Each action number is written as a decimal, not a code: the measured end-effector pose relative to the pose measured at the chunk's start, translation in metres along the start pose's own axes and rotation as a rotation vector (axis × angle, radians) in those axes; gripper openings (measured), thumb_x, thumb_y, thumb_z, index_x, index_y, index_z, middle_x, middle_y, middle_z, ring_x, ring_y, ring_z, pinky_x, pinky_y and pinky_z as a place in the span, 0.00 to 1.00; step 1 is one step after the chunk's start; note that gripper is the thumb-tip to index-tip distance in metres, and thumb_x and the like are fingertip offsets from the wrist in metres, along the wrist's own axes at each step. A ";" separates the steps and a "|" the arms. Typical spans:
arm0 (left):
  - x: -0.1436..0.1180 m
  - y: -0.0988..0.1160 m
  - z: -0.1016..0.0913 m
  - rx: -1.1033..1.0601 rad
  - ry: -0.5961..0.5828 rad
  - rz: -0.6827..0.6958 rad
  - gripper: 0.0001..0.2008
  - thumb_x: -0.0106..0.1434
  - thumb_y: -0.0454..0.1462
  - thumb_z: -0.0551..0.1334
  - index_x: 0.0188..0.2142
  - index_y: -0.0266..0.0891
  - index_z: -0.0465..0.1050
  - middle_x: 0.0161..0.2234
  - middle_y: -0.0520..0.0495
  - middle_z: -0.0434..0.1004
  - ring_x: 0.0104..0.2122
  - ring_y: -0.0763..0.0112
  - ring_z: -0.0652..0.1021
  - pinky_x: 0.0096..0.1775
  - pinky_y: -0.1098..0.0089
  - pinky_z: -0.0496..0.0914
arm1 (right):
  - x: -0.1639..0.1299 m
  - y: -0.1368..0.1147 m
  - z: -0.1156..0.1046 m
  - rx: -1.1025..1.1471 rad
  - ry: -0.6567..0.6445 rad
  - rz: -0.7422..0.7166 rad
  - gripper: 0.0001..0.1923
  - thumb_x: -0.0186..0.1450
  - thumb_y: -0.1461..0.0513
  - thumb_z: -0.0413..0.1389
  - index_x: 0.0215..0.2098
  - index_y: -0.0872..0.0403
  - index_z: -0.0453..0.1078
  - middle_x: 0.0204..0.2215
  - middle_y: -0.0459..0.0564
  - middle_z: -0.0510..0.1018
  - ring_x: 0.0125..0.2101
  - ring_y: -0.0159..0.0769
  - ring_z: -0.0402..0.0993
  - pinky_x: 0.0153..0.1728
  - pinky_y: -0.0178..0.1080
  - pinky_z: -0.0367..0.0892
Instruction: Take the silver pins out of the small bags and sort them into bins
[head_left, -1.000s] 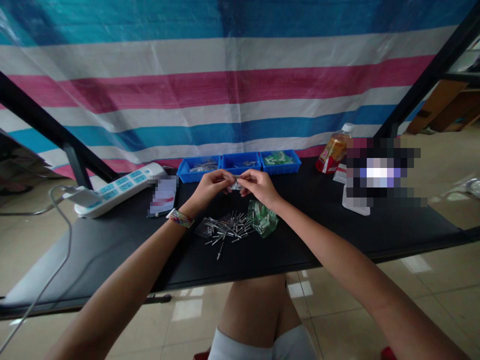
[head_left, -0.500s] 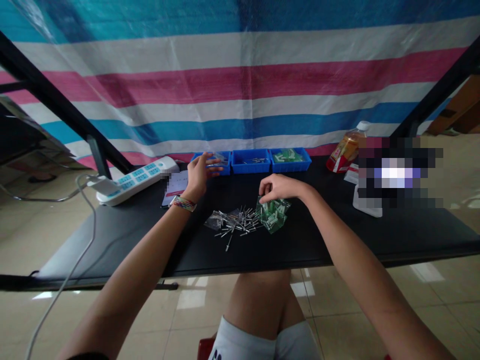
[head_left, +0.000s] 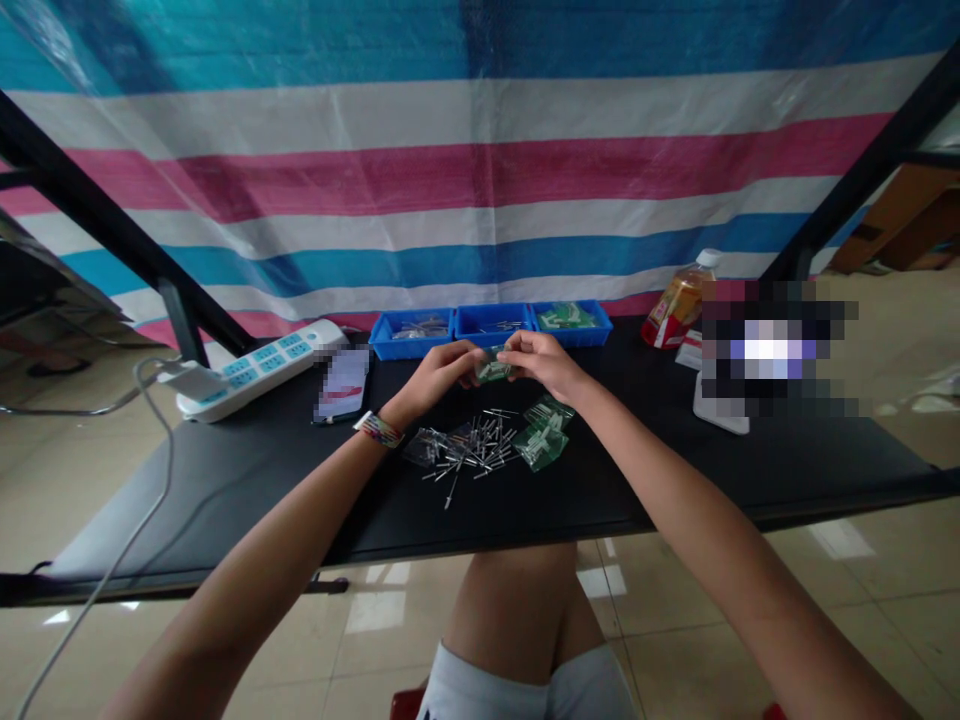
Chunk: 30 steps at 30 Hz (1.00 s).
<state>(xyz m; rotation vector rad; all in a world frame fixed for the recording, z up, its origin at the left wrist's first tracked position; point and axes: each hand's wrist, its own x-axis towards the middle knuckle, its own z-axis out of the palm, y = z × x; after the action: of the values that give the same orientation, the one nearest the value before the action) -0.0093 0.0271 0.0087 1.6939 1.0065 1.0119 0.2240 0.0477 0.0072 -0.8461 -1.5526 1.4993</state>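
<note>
A small green plastic bag (head_left: pixel 493 366) with pale pieces in it is stretched between my two hands, just in front of the blue bins. My left hand (head_left: pixel 444 372) is closed on its left side. On its right side, my right hand (head_left: pixel 544 360) pinches the edge. Nearer to me lies a loose heap of metal rivets (head_left: pixel 480 445). Clear plastic bags (head_left: pixel 429 446) rest at the heap's left, and more green bags (head_left: pixel 541 436) of pale pieces lie at its right, below my right wrist.
Along the back stand a left blue bin (head_left: pixel 412 345) with clear bags, a middle bin (head_left: pixel 491 325) with a few rivets, and a right bin (head_left: pixel 570 320) with green bags. A power strip (head_left: pixel 262 370), a phone (head_left: pixel 345 385) and a drink bottle (head_left: pixel 679 305) flank them.
My left hand has come from over the left bin to the middle. My right hand has lifted a green bag off the pile, and both hands now hold it.
</note>
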 end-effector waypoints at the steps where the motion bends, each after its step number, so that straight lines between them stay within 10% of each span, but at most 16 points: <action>1: -0.001 0.001 0.004 0.021 -0.024 0.014 0.22 0.67 0.55 0.67 0.38 0.37 0.78 0.31 0.46 0.81 0.30 0.66 0.81 0.32 0.69 0.74 | 0.000 0.002 0.004 0.051 0.038 -0.004 0.23 0.52 0.51 0.76 0.32 0.53 0.70 0.28 0.42 0.74 0.32 0.32 0.74 0.33 0.35 0.73; 10: 0.000 -0.003 0.006 0.109 0.114 0.045 0.23 0.63 0.55 0.71 0.27 0.38 0.73 0.21 0.50 0.75 0.22 0.71 0.75 0.27 0.72 0.67 | 0.006 0.018 0.016 0.104 0.047 -0.014 0.23 0.54 0.50 0.76 0.37 0.53 0.75 0.29 0.44 0.79 0.28 0.33 0.78 0.29 0.37 0.79; 15: 0.001 -0.002 0.000 0.053 0.031 -0.145 0.39 0.72 0.64 0.50 0.19 0.38 0.75 0.16 0.42 0.73 0.18 0.69 0.74 0.25 0.69 0.66 | 0.011 0.023 0.015 0.051 0.146 -0.215 0.22 0.53 0.48 0.77 0.34 0.53 0.78 0.30 0.47 0.82 0.31 0.38 0.82 0.37 0.43 0.81; 21: 0.000 0.002 0.003 -0.108 0.074 -0.169 0.23 0.59 0.55 0.73 0.34 0.35 0.83 0.33 0.40 0.86 0.27 0.66 0.82 0.29 0.70 0.72 | 0.014 0.027 0.016 -0.014 0.156 -0.343 0.15 0.54 0.54 0.74 0.35 0.52 0.81 0.38 0.50 0.84 0.36 0.41 0.83 0.46 0.48 0.81; 30: 0.002 -0.001 0.004 -0.140 0.194 -0.066 0.21 0.56 0.52 0.77 0.34 0.37 0.79 0.30 0.47 0.83 0.27 0.68 0.83 0.30 0.72 0.73 | 0.011 0.025 0.016 0.266 0.110 -0.101 0.19 0.64 0.56 0.66 0.52 0.50 0.75 0.37 0.46 0.81 0.39 0.39 0.82 0.44 0.49 0.86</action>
<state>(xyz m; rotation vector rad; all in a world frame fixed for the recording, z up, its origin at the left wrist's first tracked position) -0.0049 0.0283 0.0074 1.4601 1.0821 1.1923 0.2036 0.0516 -0.0167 -0.6741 -1.2634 1.5186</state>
